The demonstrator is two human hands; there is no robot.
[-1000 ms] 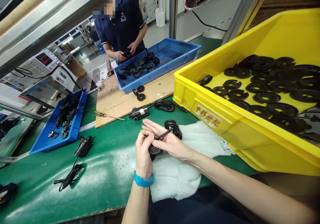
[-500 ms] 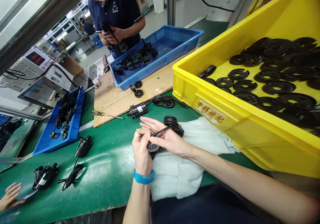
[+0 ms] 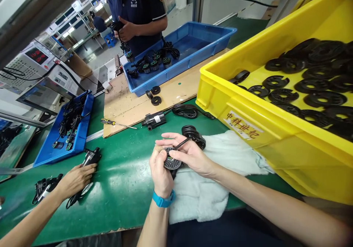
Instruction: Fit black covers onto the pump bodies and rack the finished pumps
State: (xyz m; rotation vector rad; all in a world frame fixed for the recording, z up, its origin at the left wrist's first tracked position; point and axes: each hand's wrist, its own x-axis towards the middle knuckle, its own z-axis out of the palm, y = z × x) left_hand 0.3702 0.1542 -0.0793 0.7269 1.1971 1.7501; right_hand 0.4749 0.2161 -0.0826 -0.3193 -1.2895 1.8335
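Black plastic round part [image 3: 171, 163], ribbed face turned up, small pale-green spot at its centre. A thin black lead [image 3: 182, 143] runs from it toward the far right into a coil [image 3: 194, 135] lying at the far edge of the white cloth [image 3: 234, 151].

Position: held above the near-left corner of the cloth, where it meets the green mat [image 3: 110, 192], between both hands.
- Left hand [image 3: 161, 171], blue wristband [image 3: 163, 202]: curled round the part's left and near side, fingers clenched on it, thumb up at the rim.
- Right hand [image 3: 191, 155]: on the right and far side, fingers stretched almost straight toward the left, lead crossing over them. It touches the part, but whether it grips I cannot tell.

Room for moving:
- Right: yellow crate [image 3: 275, 147] of black rings [image 3: 275, 81], its wall just beside the cloth.
- Far: black pump [image 3: 154, 120] and screwdriver [image 3: 116, 122] at the near edge of a cardboard sheet [image 3: 129, 100], with a blue tray [image 3: 176, 76] beyond.
- Left: open mat near the hands, then a co-worker's hand [image 3: 75, 179] resting by a corded pump [image 3: 91, 157], and a second blue tray [image 3: 78, 144] behind it.
- Near: the bench edge runs under the forearms.
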